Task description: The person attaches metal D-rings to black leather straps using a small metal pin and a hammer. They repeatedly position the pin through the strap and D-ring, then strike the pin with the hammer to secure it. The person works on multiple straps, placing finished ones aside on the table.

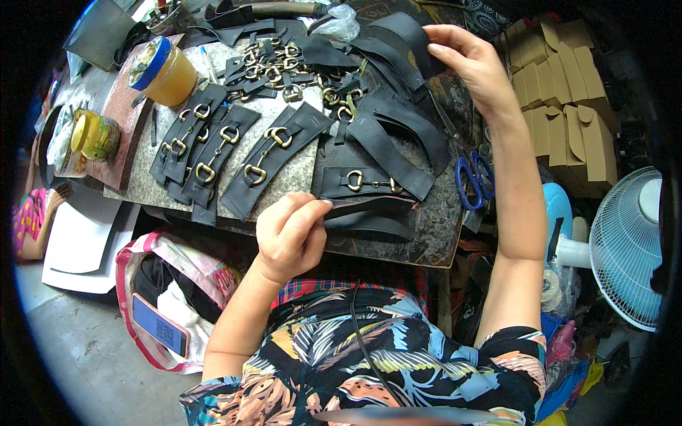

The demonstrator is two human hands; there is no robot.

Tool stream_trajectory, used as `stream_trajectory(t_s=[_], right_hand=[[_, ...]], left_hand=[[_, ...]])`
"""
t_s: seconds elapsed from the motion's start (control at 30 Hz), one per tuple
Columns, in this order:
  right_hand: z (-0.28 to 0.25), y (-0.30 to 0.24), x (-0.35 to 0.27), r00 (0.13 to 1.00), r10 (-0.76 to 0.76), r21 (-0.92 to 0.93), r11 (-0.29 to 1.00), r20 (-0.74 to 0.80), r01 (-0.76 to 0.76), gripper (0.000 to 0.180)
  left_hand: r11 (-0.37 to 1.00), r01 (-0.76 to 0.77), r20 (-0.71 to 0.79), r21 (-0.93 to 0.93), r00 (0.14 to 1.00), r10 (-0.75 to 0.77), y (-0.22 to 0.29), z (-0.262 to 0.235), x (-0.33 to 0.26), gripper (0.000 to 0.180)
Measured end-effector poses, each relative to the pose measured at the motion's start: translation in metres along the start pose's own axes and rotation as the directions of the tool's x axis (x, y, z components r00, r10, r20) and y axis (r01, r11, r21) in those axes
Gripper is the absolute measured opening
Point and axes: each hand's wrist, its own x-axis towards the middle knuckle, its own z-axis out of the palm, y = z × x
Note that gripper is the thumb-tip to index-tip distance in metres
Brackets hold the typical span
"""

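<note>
My left hand [291, 234] is closed at the table's near edge, thumb and finger pinching the end of a black leather strip [369, 221]. Up at the far right, my right hand [472, 64] grips the edge of a curved black leather piece [405, 42] between thumb and fingers. Between the hands lie bent black leather straps [391, 145] and one strap with a brass snaffle-shaped fitting [355, 181]. Left of these, several more straps with brass fittings [266, 156] lie side by side on a pale stone slab [298, 177]. A heap of brass-ringed leather tabs [273, 67] sits behind them.
Blue-handled scissors [472, 181] lie by the table's right edge. A blue-lidded jar [167, 74] and a yellow jar [96, 135] stand at left. Cardboard boxes [568, 106] and a fan [629, 241] are at right. A bag [131, 284] holds a phone [160, 325]. Another person's arm [42, 224] shows far left.
</note>
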Motion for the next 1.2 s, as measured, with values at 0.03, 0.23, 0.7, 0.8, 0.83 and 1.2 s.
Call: stream_trajectory(t_s=[0.03, 0.23, 0.7, 0.8, 0.83, 1.2], right_hand=[[0.008, 0.007, 0.008, 0.999, 0.034, -0.025, 0.999, -0.008, -0.034, 0.035], [0.031, 0.035, 0.01, 0.999, 0.024, -0.621, 0.783, -0.035, -0.041, 0.04], [0.038, 0.038, 0.026, 0.992, -0.081, -0.549, 0.836, -0.098, 0.014, 0.036], [0.015, 0.05, 0.044, 0.979, -0.033, -0.436, 0.898, -0.203, -0.06, 0.028], [0.005, 0.051, 0.049, 0.963, 0.111, -0.261, 0.949, -0.244, -0.176, 0.025], [0.046, 0.034, 0.013, 0.973, -0.22, -0.787, 0.588, 0.068, 0.188, 0.042]], left_hand=[[1.0, -0.004, 0.002, 0.008, 1.0, 0.004, 0.0, 0.0, 0.0, 0.035], [1.0, 0.0, 0.008, -0.008, 1.0, 0.0, 0.0, 0.0, -0.001, 0.036], [1.0, 0.008, 0.008, 0.005, 1.0, -0.008, 0.001, 0.0, -0.001, 0.036], [1.0, 0.02, 0.004, -0.009, 1.0, -0.02, 0.001, 0.0, -0.001, 0.036], [1.0, 0.014, 0.007, 0.0, 1.0, -0.014, 0.001, 0.0, -0.001, 0.036], [1.0, 0.01, 0.001, 0.005, 1.0, -0.01, -0.001, 0.001, -0.003, 0.036]])
